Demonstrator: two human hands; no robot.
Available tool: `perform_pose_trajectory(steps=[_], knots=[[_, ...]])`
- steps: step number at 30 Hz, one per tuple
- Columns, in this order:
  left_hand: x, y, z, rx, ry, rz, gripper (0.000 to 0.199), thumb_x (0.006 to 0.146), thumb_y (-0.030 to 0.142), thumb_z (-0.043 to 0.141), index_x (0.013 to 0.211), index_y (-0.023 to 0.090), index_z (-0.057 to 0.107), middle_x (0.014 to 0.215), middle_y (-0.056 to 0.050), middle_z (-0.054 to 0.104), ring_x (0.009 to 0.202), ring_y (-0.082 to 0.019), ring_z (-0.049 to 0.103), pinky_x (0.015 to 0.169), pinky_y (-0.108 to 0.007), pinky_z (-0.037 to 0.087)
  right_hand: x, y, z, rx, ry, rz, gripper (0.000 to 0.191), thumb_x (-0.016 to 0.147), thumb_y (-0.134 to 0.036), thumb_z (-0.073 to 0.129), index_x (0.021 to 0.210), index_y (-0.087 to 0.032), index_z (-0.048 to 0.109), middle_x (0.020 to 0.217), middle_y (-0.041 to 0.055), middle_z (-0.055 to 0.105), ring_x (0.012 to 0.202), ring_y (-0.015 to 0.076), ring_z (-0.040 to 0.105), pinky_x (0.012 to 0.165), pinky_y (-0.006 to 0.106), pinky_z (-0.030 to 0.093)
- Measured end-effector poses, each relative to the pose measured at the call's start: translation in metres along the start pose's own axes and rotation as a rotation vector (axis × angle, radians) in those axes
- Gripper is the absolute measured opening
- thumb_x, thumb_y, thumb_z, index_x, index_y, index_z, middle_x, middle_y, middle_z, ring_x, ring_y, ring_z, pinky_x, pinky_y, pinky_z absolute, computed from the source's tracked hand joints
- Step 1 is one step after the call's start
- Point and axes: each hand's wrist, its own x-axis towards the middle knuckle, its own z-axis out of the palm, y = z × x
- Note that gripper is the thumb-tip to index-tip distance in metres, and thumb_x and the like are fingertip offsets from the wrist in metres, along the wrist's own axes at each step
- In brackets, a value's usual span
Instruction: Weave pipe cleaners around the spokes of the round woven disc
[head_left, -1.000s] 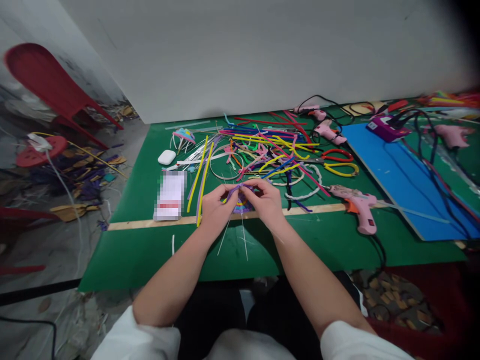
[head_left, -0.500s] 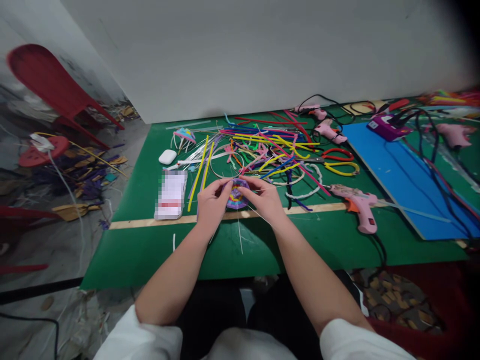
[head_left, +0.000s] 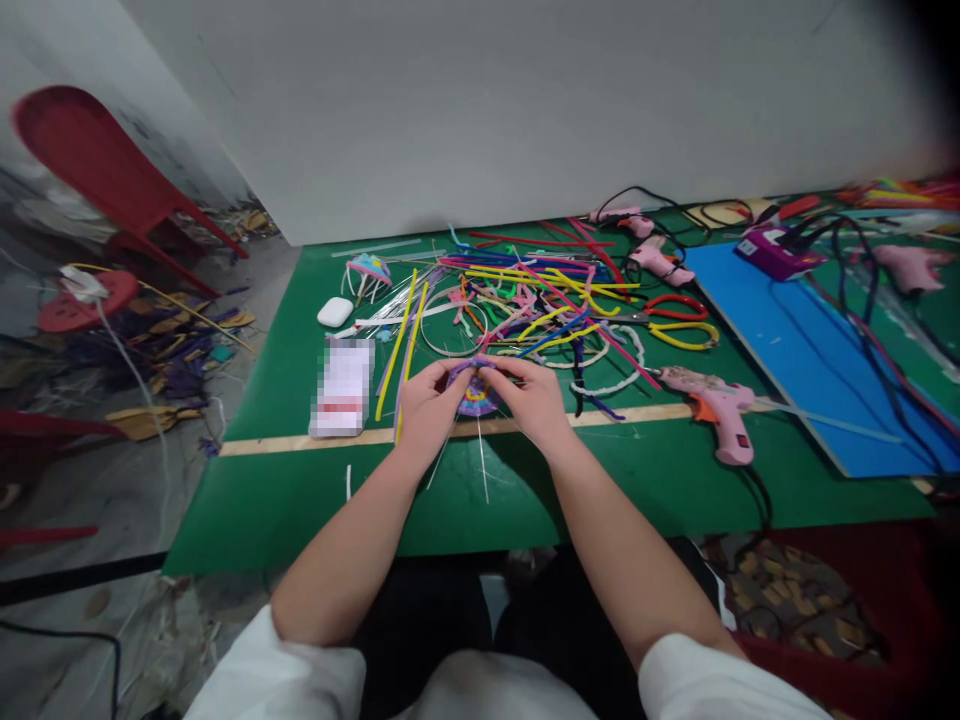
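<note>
Between my two hands is a small round disc (head_left: 477, 397) with purple, blue and yellow rings, near the middle of the green table (head_left: 300, 510). My left hand (head_left: 433, 400) pinches its left side, and my right hand (head_left: 531, 400) grips the right side, with both thumbs meeting near its top. Thin pale wires stick out below the disc. Just beyond my hands lies a pile of coloured pipe cleaners (head_left: 555, 290). A thin white ring (head_left: 424, 325) rests behind the disc.
A phone (head_left: 343, 388) and white case (head_left: 335, 312) lie left. Scissors (head_left: 682, 335), a pink glue gun (head_left: 716, 405) and a blue board (head_left: 802, 370) are right. A small umbrella-like piece (head_left: 370, 270) sits at the back left. A red chair (head_left: 97, 160) stands left.
My thumbs have moved closer together near the top of the disc, and more of its lower part shows. The wires below it have shifted with it.
</note>
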Motion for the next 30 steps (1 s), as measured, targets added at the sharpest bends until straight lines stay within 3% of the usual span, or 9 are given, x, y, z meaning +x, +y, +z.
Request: perform_pose_trajectory(steps=[4, 8, 11, 17, 30], knots=[[0.006, -0.002, -0.003, -0.025, 0.111, 0.018, 0.024, 0.071, 0.034, 0.066, 0.086, 0.015, 0.069, 0.075, -0.002, 0.068, 0.067, -0.012, 0.062, 0.063, -0.021, 0.051, 0.002, 0.003, 0.0, 0.197, -0.174, 0.188, 0.045, 0.064, -0.034, 0.071, 0.106, -0.018, 0.066, 0.089, 0.0043, 0.071, 0.076, 0.0174, 0.066, 0.065, 0.03, 0.055], [0.008, -0.005, -0.002, -0.058, 0.062, -0.019, 0.026, 0.072, 0.035, 0.065, 0.089, 0.015, 0.068, 0.078, -0.002, 0.068, 0.068, -0.012, 0.062, 0.064, -0.022, 0.052, 0.002, 0.0, 0.001, 0.201, -0.146, 0.273, 0.041, 0.065, -0.035, 0.068, 0.1, -0.014, 0.068, 0.079, 0.0041, 0.07, 0.064, 0.0152, 0.063, 0.06, 0.029, 0.054], [0.006, -0.005, -0.001, -0.047, -0.027, -0.056, 0.029, 0.072, 0.036, 0.065, 0.092, 0.016, 0.067, 0.079, -0.002, 0.068, 0.069, -0.012, 0.062, 0.064, -0.022, 0.053, 0.002, -0.004, 0.0, 0.165, -0.091, 0.254, 0.036, 0.067, -0.033, 0.066, 0.097, -0.013, 0.069, 0.076, 0.0035, 0.068, 0.058, 0.0129, 0.06, 0.054, 0.027, 0.053], [0.002, 0.001, -0.001, -0.097, -0.153, -0.17, 0.035, 0.076, 0.041, 0.059, 0.098, 0.015, 0.065, 0.071, -0.002, 0.064, 0.059, -0.013, 0.06, 0.048, -0.023, 0.054, 0.004, -0.001, -0.004, 0.088, -0.008, 0.166, 0.033, 0.07, -0.031, 0.061, 0.094, -0.01, 0.068, 0.059, 0.0003, 0.059, 0.044, 0.0088, 0.049, 0.043, 0.022, 0.043], [-0.001, 0.004, 0.001, -0.142, -0.242, -0.116, 0.034, 0.077, 0.034, 0.06, 0.107, 0.017, 0.061, 0.077, -0.002, 0.065, 0.059, -0.012, 0.062, 0.048, -0.022, 0.055, 0.004, -0.006, -0.011, -0.025, -0.076, 0.113, 0.03, 0.075, -0.031, 0.051, 0.089, -0.014, 0.071, 0.052, -0.0032, 0.054, 0.04, 0.0065, 0.042, 0.038, 0.019, 0.035]])
